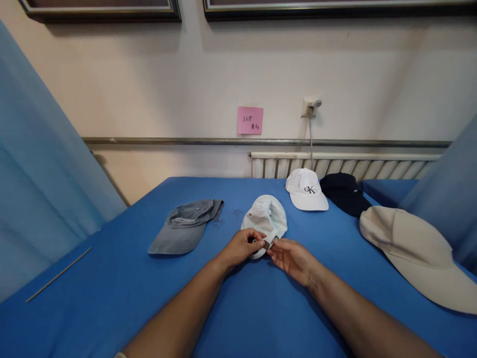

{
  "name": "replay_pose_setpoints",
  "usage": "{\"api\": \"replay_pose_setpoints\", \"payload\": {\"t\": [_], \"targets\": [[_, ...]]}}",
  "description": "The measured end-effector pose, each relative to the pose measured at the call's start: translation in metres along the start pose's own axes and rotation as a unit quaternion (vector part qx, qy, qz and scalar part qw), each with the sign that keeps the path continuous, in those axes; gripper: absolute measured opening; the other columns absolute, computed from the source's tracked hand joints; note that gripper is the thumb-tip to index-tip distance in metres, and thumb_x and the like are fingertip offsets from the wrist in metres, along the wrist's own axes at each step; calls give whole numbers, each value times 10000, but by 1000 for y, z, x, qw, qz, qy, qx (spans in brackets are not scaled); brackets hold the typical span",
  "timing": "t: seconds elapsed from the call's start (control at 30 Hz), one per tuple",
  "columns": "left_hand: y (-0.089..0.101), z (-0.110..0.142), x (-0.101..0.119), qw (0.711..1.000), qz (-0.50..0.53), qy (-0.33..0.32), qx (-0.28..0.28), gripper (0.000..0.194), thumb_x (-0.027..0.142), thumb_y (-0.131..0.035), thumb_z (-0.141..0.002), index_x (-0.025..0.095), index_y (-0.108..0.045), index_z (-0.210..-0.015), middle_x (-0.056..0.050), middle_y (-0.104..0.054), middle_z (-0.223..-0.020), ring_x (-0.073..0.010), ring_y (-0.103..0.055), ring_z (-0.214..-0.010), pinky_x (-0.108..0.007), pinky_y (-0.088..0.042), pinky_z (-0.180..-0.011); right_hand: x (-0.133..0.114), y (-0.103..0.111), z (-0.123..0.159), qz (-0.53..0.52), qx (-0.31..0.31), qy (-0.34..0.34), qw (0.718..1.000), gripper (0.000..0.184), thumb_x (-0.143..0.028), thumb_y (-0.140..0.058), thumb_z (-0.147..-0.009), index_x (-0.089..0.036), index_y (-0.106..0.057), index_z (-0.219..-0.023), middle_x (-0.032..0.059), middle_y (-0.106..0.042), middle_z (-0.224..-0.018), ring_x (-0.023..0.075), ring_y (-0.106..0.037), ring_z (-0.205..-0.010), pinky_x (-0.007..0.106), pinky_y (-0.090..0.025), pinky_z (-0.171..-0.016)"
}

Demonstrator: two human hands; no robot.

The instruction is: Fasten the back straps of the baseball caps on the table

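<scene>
Blue cloth [122, 288] lies beneath. Left fingers [257, 234] clamp the strap [266, 245], right fingers [286, 244] the pale cap's [259, 214] back edge beside it. Light, level pinching should handle it best. Grey cap [182, 227] sits left, white cap [302, 188] beyond, right.

The left hand [240, 250] and right hand [294, 259] cover part of the strap [266, 245] on the pale mint baseball cap [265, 211], so its fastening cannot be made out. Left of the fingers, the embroidery on the grey baseball cap [186, 222] is too blurred to read. Beyond the fingers to the right, the white baseball cap [302, 186] hides a bit of the radiator [350, 166], and the emblem on the black baseball cap [337, 189] is too small to tell. Far right of the fingers, the beige baseball cap [413, 241] meets the picture's edge, its brim cut off. Well beyond them, the top edge crops both picture frames [108, 15].
</scene>
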State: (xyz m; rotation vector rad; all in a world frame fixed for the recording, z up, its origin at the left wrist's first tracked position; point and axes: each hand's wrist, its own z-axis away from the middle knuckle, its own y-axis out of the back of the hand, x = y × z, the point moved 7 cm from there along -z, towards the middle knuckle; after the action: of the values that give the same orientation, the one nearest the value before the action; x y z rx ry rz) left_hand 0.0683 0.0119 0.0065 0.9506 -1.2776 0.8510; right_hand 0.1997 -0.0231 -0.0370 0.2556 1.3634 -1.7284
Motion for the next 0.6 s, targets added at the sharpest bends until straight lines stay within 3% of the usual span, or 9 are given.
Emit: {"api": "replay_pose_setpoints", "payload": {"t": [0.23, 0.37, 0.6], "targets": [[1, -2, -4, 1000, -12, -13, 4, 275, 367, -768, -652, 127, -650, -714, -97, -692, -951, -185, -610, -839, -266, -443, -726, -7, -5, 4, 105, -31, 14, 994, 123, -162, -720, -696, -123, -671, -802, 45, -703, -748, 136, -668, -695, 220, -493, -617], [2, -3, -5, 1000, -14, -15, 10, 315, 425, -746, -679, 127, -646, -707, -103, -698, -916, -191, -612, -830, -270, -448, -720, -8, -6, 4, 114, -43, 14, 992, 131, -170, -717, -693, -118, -672, -805, 54, -701, -771, 136, -661, -703, 221, -488, -612], [-2, -1, 1, 998, -51, -26, 1, 251, 369, -743, -672, 135, -653, -681, -99, -695, -966, -198, -621, -868, -295, -453, -789, -8, -6, 3, 114, -51, 29, 992, 204, -284, -762, -743, -128, -668, -835, 28, -674, -721, 120, -648, -661, 206, -496, -579]]}}
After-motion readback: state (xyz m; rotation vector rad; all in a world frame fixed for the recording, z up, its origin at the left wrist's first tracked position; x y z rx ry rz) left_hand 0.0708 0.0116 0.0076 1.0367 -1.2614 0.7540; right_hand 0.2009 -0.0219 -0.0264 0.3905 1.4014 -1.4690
